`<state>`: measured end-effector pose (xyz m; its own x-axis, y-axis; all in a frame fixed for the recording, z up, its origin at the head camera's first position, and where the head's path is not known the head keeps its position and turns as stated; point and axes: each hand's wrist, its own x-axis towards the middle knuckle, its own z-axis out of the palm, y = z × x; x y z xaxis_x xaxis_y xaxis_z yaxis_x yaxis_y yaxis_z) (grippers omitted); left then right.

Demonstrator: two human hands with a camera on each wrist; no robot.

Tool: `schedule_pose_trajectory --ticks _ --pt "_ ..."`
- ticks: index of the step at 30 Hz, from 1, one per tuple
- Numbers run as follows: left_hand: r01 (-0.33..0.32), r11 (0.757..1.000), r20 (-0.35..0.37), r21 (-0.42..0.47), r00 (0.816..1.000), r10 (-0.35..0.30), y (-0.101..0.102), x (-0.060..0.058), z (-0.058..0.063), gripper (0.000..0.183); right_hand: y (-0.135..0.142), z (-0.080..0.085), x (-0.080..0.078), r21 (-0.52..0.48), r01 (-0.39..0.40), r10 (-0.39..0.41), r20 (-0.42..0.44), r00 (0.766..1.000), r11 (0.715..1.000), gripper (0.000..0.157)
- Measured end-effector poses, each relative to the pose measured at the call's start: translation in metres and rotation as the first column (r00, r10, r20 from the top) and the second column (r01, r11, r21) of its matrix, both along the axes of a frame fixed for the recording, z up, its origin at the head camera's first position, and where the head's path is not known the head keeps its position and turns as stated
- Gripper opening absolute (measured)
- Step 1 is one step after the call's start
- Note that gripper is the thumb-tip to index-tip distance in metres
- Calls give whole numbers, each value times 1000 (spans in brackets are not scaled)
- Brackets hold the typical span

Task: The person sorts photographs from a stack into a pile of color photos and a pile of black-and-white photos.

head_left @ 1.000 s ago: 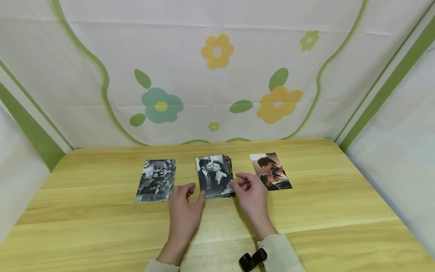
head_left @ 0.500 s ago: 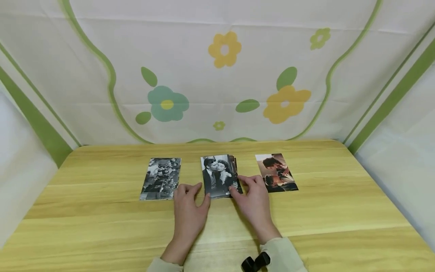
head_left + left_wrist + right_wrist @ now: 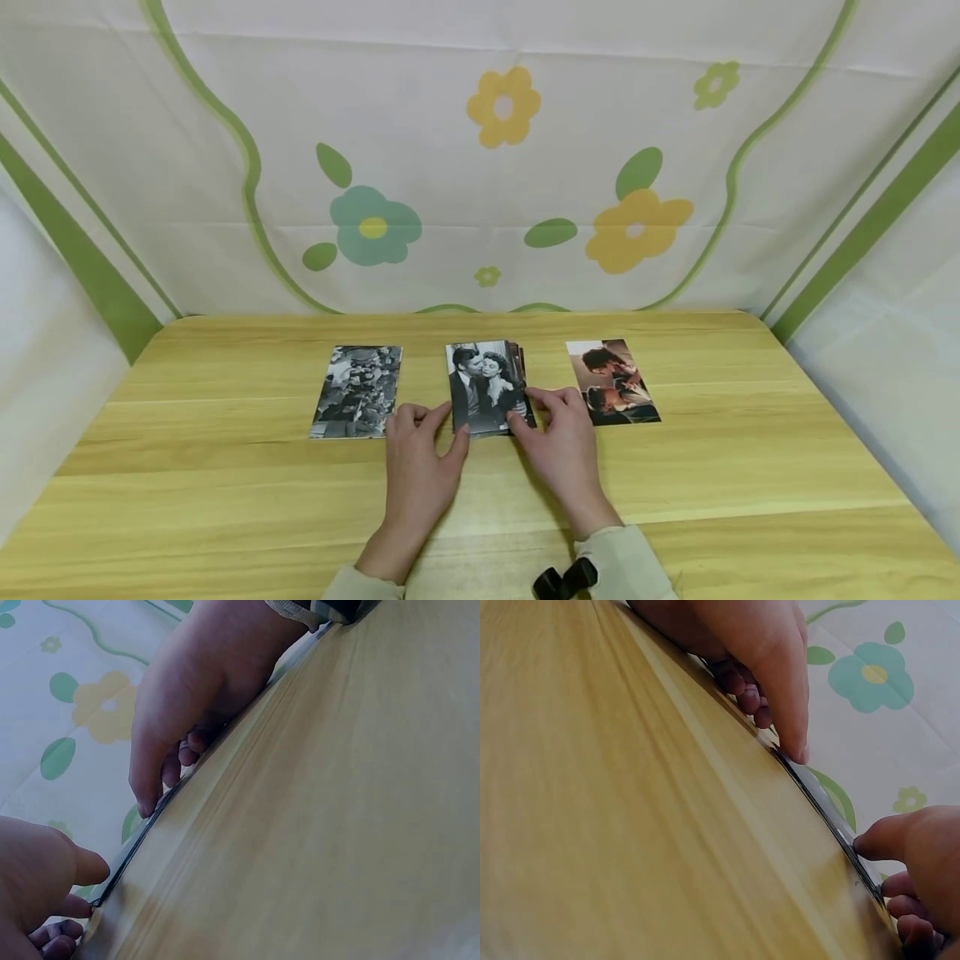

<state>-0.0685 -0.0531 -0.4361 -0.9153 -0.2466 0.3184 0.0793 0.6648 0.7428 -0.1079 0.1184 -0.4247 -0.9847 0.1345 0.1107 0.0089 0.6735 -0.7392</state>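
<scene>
A small stack of photos [image 3: 480,396] lies mid-table; the top one is a black-and-white print of a couple in close embrace. Thumb and fingers apart, my left hand [image 3: 423,467] is at the stack's lower left corner, thumb tip right at the near edge. My right hand [image 3: 562,454] pinches the lower right part, thumb on the top print and forefinger along the right edge. Low across the table, the right wrist view shows the thin stack edge [image 3: 829,806] between both hands. Darker prints peek out along the right side of the stack.
Left of the stack lies a black-and-white crowd photo [image 3: 356,392], its right edge close to my left fingers. To the right is a colour photo [image 3: 615,383], partly behind my right hand. A black strap piece [image 3: 564,577] sits by the right sleeve. A flowered cloth [image 3: 450,167] hangs behind the table [image 3: 225,500].
My right thumb has moved from the stack's right edge onto the top photo's lower right corner, fingers closing in along the side. The left hand keeps its place; the whole view has shifted slightly.
</scene>
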Motion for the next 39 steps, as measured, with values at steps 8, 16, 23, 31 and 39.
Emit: schedule_pose_trajectory --ticks 8,16,23,31,39 --pt "4 1000 12 -19 1000 -3 -1 0 -1 36 0 -2 0 13 -6 6 -11 1000 1000 45" --pt "0 1000 36 -2 999 0 -1 1 -2 36 -1 -3 2 16 -4 5 -3 1000 1000 45" --pt "-1 1000 48 14 999 1 -2 0 -2 37 -1 -3 1 11 -9 9 -13 1000 1000 44" --pt "1 998 54 59 999 -4 -3 0 1 38 -1 -3 -1 -38 -9 8 -18 1000 999 44" --pt "29 982 28 185 999 -34 -2 1 5 36 -4 3 0 -184 0 -8 -45 999 983 44"
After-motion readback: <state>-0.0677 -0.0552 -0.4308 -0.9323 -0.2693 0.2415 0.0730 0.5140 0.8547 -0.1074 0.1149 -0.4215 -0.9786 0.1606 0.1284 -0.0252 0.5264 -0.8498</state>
